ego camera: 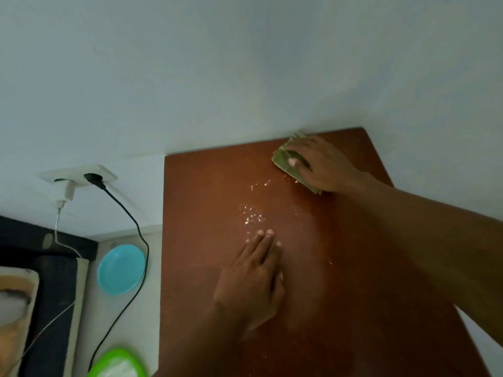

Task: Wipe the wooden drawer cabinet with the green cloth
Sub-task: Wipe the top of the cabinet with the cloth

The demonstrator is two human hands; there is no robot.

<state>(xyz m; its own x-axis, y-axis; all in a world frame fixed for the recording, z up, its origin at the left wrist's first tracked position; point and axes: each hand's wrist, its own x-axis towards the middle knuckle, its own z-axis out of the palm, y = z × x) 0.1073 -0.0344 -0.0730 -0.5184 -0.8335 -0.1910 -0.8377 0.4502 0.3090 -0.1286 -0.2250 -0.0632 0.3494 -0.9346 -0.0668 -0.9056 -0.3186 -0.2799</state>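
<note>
Head view, looking down on top of wooden drawer cabinet.

Right hand at far right corner, palm down on green cloth, fingers spread over it and pressing it flat to the wood; held by pressure, not by a closed fist. Cloth folded into a pad, long axis running diagonally from the wall edge back toward the body. Far end of cloth touching or nearly touching the wall; cannot tell which.

Left hand flat on the wood near centre, fingers together and extended, holding nothing; likely bracing.

Pale crumbs scattered between the two hands: one patch just beyond the left fingertips, a thinner patch just left of the cloth. Stray specks nearer the right side.

Key relation: crumbs lying left of and nearer than the cloth, so next stroke probably drawn left and toward the body. Right hand already on the cloth, clearly the working one.

Room: wall closing off the far side, no travel that way. Left edge of top open, with blue plate and black cable below it; crumbs swept over there would probably drop on them. Left hand sitting in the line of a straight pull.
</note>
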